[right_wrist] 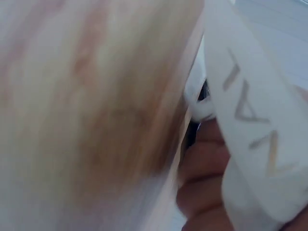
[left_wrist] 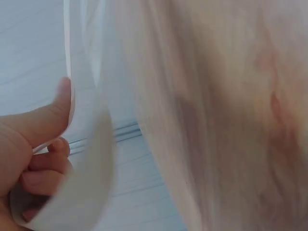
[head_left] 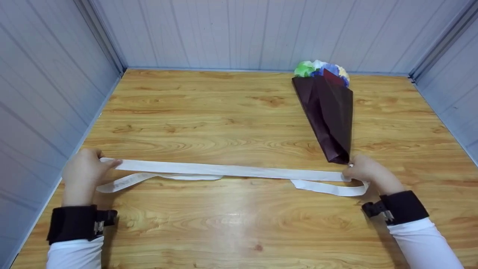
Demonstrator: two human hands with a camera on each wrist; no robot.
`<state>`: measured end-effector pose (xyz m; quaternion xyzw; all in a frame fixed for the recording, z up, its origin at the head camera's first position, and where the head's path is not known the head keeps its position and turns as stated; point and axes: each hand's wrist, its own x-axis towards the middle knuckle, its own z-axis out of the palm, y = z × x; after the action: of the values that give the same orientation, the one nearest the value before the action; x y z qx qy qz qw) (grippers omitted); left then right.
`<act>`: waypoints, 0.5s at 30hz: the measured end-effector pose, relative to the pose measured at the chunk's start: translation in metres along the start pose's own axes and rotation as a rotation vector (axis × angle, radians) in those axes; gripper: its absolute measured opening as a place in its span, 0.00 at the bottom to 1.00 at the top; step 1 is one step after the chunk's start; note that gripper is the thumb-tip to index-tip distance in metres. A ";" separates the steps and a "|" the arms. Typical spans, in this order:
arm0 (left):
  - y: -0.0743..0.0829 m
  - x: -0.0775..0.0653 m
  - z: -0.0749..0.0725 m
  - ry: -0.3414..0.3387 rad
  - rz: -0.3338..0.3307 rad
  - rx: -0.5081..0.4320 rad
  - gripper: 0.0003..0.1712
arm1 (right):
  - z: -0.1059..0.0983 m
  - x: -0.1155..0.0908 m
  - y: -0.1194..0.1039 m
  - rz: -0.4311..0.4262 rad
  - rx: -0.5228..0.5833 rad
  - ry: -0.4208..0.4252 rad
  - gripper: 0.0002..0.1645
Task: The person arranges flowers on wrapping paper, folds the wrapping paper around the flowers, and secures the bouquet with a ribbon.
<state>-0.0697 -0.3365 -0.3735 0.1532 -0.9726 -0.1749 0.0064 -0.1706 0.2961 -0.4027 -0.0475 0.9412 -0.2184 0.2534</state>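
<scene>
A long white ribbon [head_left: 231,170] stretches taut from hand to hand across the front of the table. My left hand [head_left: 84,170] pinches it at the left, the thumb lying along the band. At the other side my right hand [head_left: 364,171] grips it with curled fingers. Both loose ends fold back below the taut stretch. In the left wrist view the ribbon [left_wrist: 101,168] loops under the thumb and fingers. Gold-toned letters mark the ribbon [right_wrist: 250,110] in the right wrist view. Just beyond the right hand lies a bouquet in dark maroon wrapping paper [head_left: 332,116].
Green, white and blue flowers [head_left: 312,69] stick out of the wrapping toward the back wall [head_left: 209,33]. The wood-grain table [head_left: 209,112] is enclosed by pale panels at the left, back and right. Each wrist wears a black strap [head_left: 73,224] with a small camera.
</scene>
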 end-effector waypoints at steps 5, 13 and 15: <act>-0.001 0.002 0.004 -0.046 -0.001 0.026 0.22 | -0.003 -0.004 -0.001 0.030 -0.075 0.038 0.08; 0.005 0.007 0.011 -0.219 -0.012 0.034 0.20 | -0.003 -0.012 -0.007 0.055 -0.214 0.206 0.11; 0.011 0.006 0.012 -0.240 -0.003 0.045 0.23 | -0.002 -0.013 -0.009 0.054 -0.211 0.222 0.15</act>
<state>-0.0794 -0.3242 -0.3807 0.1327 -0.9698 -0.1703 -0.1138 -0.1606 0.2920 -0.3911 -0.0242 0.9821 -0.1153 0.1472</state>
